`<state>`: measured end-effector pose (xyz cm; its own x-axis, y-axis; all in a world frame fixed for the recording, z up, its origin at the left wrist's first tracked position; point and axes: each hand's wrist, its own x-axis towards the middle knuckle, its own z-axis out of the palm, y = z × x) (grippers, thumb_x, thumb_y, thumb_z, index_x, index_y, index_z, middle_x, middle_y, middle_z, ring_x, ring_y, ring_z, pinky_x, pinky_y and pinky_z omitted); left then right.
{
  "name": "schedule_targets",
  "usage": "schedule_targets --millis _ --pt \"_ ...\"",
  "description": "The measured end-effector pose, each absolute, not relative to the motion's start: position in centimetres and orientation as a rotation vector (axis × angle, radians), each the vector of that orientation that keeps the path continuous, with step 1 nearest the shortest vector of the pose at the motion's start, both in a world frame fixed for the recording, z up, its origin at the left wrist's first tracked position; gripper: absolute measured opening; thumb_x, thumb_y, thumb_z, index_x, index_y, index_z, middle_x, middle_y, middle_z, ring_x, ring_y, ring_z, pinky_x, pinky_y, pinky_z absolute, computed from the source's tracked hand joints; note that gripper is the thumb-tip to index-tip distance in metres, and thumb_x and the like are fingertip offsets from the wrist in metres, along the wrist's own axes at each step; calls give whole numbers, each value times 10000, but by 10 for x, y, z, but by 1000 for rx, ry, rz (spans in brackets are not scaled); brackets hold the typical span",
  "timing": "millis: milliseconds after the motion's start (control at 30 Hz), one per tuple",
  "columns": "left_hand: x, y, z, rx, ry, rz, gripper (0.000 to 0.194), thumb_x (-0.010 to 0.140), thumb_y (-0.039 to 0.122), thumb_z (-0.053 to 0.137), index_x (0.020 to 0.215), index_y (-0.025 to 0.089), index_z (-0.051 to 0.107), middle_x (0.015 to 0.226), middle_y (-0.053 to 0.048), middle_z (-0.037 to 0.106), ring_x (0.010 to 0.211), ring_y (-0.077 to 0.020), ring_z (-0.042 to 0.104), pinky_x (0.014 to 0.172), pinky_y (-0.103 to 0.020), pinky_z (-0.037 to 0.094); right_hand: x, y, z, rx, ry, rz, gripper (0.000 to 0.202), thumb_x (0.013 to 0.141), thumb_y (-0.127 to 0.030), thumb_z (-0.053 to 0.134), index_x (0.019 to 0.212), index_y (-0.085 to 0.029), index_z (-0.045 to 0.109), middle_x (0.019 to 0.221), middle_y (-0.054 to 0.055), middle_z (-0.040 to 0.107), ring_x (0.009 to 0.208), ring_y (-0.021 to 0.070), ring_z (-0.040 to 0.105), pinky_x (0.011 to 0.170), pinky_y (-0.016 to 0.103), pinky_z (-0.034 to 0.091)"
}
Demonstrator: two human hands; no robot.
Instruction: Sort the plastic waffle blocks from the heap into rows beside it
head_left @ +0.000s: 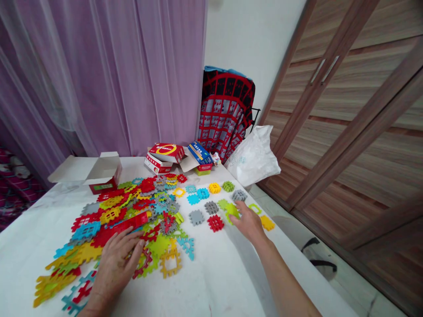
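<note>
My left hand (pixel 117 259) rests with fingers spread at the front of a large heap of flat, toothed plastic pieces, its fingertips by a long red piece (pixel 130 223). On the right, my right hand (pixel 247 221) reaches over the table, thumb and fingers at a lime green piece (pixel 232 211). Around it lie small separate pieces and stacks: a red one (pixel 216 223), a light grey one (pixel 196 217), a dark grey one (pixel 211 207), a grey stack (pixel 239 195), a green stack (pixel 228 186) and a yellow piece (pixel 267 223).
An open box (pixel 105 174) stands at the back left of the white table (pixel 205 281). Red boxes (pixel 165 154) and a blue box (pixel 200 153) lie at the back edge. A white bag (pixel 254 156) sits beyond the right edge.
</note>
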<state>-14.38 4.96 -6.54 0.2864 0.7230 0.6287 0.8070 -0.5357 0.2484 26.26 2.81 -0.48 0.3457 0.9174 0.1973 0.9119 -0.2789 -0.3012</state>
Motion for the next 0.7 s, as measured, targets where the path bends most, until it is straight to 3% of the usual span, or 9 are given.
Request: schedule_targets --millis 167,700 --pt "-145 53 -65 -2406 -1430 -1058 407 885 551 449 828 292 758 931 -36 793 978 -283 700 861 -442 535 273 17 -27 -2228 -1509 -79 445 816 -298 581 1252 -226 524 1181 65 683 1080 221 625 919 334 452" --pt "-146 52 -66 -2438 -1403 -1091 398 892 541 455 846 273 746 928 -49 789 1000 -319 684 845 -497 533 261 16 -24 -2399 -1552 -94 563 845 -401 612 1346 -176 485 1091 99 710 1042 230 647 867 308 452"
